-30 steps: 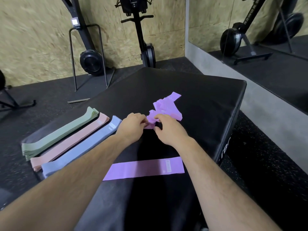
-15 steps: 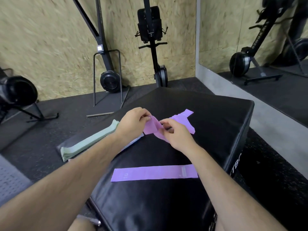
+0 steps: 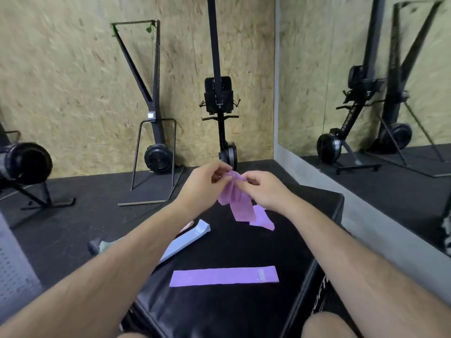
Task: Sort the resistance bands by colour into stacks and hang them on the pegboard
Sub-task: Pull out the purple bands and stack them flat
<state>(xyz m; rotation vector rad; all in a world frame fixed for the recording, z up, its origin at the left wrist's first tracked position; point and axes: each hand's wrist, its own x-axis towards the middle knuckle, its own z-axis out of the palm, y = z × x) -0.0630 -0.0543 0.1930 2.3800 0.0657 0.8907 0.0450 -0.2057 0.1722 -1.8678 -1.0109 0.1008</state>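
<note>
A loose bunch of purple bands (image 3: 240, 206) hangs in the air above the far half of the black padded counter (image 3: 288, 252), held up at its top end by both hands. The left hand (image 3: 202, 184) pinches the upper edge of the bunch, its grip pressed together on the fabric with the fingers curled in. The right hand (image 3: 266, 189) does the same from the other side, thumb and fingers closed on the same top edge, so the two grips almost meet. The bands trail down and to the right in crumpled folds. Whether the lowest fold touches the counter or hangs just clear of it cannot be told.

Nearer the person, a single purple band (image 3: 224, 278) lies flat and straight across the counter, well apart from the held bunch. To the left, a blue stack (image 3: 188, 237) lies at an angle on the counter, its near end hidden under the left forearm. Just beyond it a sliver of a pink stack (image 3: 187, 225) shows, and further left the end of a green stack (image 3: 108, 245) peeks out at the counter's edge.

At the lower left edge stands a grey pegboard (image 3: 12, 269), only partly in view. The counter sits on a dark rubber floor (image 3: 85, 215). Against the chipboard wall (image 3: 61, 81) lean black exercise machines (image 3: 156, 132), and a mirror (image 3: 366, 69) on the right wall reflects more of them.
</note>
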